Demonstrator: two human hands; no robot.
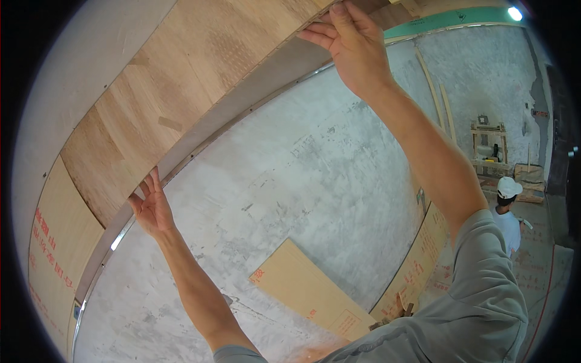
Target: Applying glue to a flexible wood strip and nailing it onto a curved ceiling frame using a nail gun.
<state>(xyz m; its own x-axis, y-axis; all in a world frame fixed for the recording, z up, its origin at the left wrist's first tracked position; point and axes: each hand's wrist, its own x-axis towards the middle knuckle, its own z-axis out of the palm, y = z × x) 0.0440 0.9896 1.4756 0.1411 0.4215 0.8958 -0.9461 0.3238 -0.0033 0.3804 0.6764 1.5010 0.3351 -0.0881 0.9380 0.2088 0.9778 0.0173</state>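
Observation:
A long plywood panel (181, 91) with visible grain runs diagonally overhead, its lower edge meeting a grey strip along a plastered wall (302, 175). My left hand (151, 206) is raised with fingers spread, its fingertips pressing up against the panel's lower edge. My right hand (351, 42) reaches higher and lies flat on the same edge, fingers together and extended. Neither hand wraps around anything.
Tan boards (308, 290) lean against the grey plastered wall below. Another person in a white cap (507, 209) stands at the right near stacked materials and a small wooden stand (489, 142). A lamp (515, 13) shines at the upper right.

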